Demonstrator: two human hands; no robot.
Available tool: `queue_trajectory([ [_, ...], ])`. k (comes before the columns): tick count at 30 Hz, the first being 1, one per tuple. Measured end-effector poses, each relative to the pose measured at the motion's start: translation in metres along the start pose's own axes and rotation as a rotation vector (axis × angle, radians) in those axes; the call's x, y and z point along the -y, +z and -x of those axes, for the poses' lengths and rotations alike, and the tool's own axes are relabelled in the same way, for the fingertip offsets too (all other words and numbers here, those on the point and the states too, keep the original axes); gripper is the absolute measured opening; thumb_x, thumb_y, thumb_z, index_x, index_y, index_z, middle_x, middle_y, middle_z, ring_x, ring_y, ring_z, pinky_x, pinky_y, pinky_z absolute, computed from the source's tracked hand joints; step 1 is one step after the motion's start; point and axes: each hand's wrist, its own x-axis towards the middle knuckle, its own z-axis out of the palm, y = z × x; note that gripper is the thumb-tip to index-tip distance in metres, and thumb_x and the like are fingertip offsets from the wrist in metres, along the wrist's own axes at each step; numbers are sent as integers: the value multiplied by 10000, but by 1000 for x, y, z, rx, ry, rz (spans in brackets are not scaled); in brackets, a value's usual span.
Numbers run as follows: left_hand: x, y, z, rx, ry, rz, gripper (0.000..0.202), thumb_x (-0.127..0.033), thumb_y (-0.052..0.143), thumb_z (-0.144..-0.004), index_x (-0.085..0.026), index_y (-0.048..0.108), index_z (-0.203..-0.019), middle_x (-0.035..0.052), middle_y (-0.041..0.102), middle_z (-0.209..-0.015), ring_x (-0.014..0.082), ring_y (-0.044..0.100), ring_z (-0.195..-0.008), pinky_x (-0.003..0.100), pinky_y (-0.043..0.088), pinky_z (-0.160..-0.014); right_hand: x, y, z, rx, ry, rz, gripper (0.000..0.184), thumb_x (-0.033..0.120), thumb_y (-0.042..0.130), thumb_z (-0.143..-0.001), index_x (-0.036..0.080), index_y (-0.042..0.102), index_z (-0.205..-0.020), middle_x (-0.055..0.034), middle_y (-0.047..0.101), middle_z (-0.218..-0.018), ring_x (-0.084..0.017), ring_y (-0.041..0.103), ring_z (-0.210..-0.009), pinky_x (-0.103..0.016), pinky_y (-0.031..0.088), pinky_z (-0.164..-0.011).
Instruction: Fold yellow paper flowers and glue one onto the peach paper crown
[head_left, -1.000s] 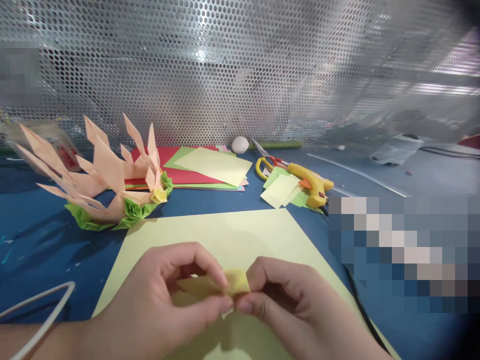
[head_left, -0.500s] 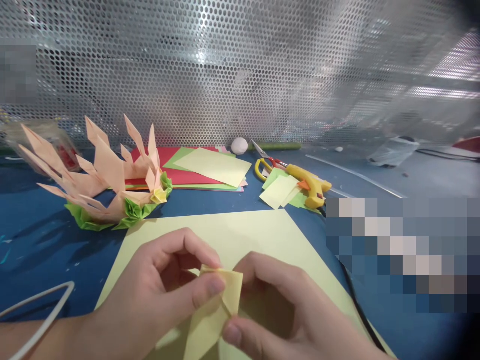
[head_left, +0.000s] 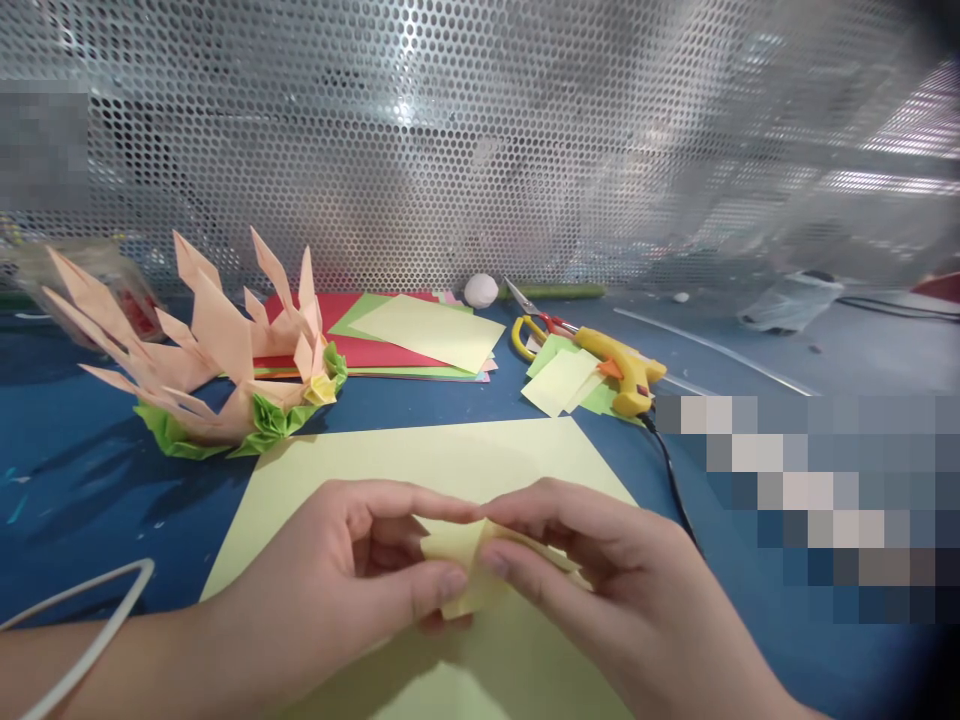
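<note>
My left hand and my right hand meet over a large pale yellow sheet on the blue table. Between them they pinch a small folded piece of yellow paper. Left thumb and forefinger grip its left side, and right thumb and forefinger grip its right side. Most of the small piece is hidden by the fingers.
A peach and green folded paper flower stands at the left. Behind it lies a stack of coloured paper. A yellow glue gun, scissors, small paper squares and a white ball lie before a perforated metal screen. A white cord curves at lower left.
The small yellow piece was turned up on edge half a second ago; now it is held lower and flatter, with both forefingers stretched over its top and touching.
</note>
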Motion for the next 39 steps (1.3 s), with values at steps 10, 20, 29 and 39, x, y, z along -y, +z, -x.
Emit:
queue_trajectory([
  [10, -3, 0, 0, -17, 17, 65, 73, -189, 793, -707, -196, 754, -768, -35, 750, -675, 90, 634, -615, 141, 469, -563, 2, 7, -4, 24, 294, -357, 244, 321, 735, -717, 212, 517, -711, 46, 606, -593, -80, 524, -513, -167, 381, -473],
  [20, -4, 3, -1, 126, 25, 183, 205, -54, 817, -648, -193, 707, -750, -47, 754, -723, 100, 698, -688, 139, 508, -640, 3, -8, 1, -12, -568, 278, 298, -36, 598, -727, 212, 684, -868, 2, 663, -839, -74, 666, -741, -104, 527, -692],
  [29, -13, -3, -2, 130, 56, 165, 66, -257, 784, -757, -229, 794, -817, -36, 742, -713, 103, 655, -678, 142, 529, -641, -6, -13, 2, 39, -662, 449, 285, 3, 616, -798, 200, 723, -974, -66, 701, -999, -114, 703, -820, -120, 549, -781],
  [39, -14, -1, -1, 85, 22, 133, 103, -172, 768, -744, -214, 777, -650, -52, 692, -606, 84, 618, -589, 112, 509, -553, -4, -14, -3, 179, -678, 430, 262, 0, 563, -815, 151, 719, -960, -97, 681, -957, -98, 701, -827, -79, 513, -804],
])
